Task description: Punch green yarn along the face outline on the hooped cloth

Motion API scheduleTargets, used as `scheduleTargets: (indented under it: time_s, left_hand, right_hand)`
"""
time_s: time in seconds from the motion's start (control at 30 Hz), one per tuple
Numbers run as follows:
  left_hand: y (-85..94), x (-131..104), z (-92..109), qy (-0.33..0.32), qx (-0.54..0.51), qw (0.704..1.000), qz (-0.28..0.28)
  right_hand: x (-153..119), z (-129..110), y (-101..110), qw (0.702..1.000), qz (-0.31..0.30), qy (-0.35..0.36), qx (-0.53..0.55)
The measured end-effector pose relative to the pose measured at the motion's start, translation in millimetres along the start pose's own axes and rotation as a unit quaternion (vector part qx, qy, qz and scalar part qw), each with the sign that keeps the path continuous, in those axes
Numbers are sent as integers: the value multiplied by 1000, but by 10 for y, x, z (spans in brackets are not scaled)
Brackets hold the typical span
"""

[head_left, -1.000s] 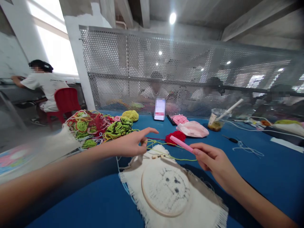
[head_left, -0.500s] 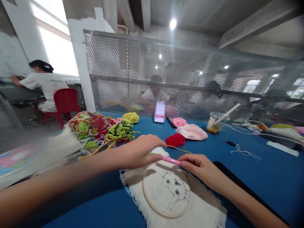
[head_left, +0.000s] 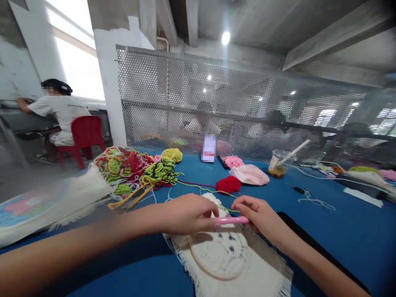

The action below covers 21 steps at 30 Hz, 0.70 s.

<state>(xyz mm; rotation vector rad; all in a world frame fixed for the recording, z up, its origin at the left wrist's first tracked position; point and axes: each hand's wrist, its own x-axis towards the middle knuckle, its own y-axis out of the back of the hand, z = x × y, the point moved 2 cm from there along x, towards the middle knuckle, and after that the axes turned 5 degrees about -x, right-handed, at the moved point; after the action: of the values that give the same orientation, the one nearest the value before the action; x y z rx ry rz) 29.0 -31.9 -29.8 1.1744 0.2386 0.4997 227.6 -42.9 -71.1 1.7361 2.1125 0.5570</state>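
A slim pink tool (head_left: 232, 220) spans the gap between my two hands, above a round wooden hoop (head_left: 206, 270). My left hand (head_left: 193, 212) pinches its left end between thumb and fingers. At its right end, my right hand (head_left: 255, 212) has its fingers closed on it. A yellow-green strand (head_left: 227, 209) runs close to my right fingertips. The hoop frames cream cloth (head_left: 256, 274) with frayed edges, lying on the blue table, and dark marks show on the framed part. My left hand hides the hoop's upper left part.
Tangled yarn (head_left: 123, 165) lies at the left beside embroidered cloth (head_left: 71, 194). Farther back are a red yarn ball (head_left: 229, 185), pink pouch (head_left: 253, 175), upright phone (head_left: 208, 148) and drink cup (head_left: 276, 165). A mesh divider (head_left: 185, 82) stands behind; a person (head_left: 58, 107) sits far left.
Both hands have moved slightly down in the picture with the pink tool, which now lies more level. More of the strands between the yarn pile and the hoop shows.
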Motion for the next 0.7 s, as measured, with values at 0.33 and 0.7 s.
scheduleTargets:
  time_s: [0.33,0.7]
  left_hand:
    - [96,-67,-105,43,-10,999,18]
    - [189,-237,-379,100,-65,993,29]
  right_hand:
    - [-90,-74,213,995,-83,12,-62]
    - [12,75,511,1000,5,-7,-15]
